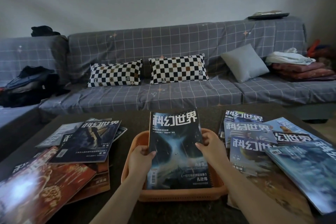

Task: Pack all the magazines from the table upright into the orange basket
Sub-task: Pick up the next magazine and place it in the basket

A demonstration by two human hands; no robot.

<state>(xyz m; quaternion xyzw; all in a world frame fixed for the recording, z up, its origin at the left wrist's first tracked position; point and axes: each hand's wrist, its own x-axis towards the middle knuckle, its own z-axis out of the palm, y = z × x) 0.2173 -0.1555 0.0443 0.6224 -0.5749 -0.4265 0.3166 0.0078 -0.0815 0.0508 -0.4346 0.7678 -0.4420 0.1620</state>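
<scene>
magazine (175, 149) stood over the orange basket (181, 194), long axis up and leaning away | left hand (141, 158) and right hand (209, 148) each pinched one side edge | both equally near, basket directly below | other magazines lay flat on table (134, 123)

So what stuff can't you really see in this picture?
- Inside of the orange basket, head view: the held magazine and both hands, left hand and right hand, cover it, so whether it holds anything is unclear.
- Left pile: the lower covers are overlapped; the frame edge cuts the nearest one.
- Right pile: the count is unclear from overlap.
- Items on the sofa back: too small.
</scene>
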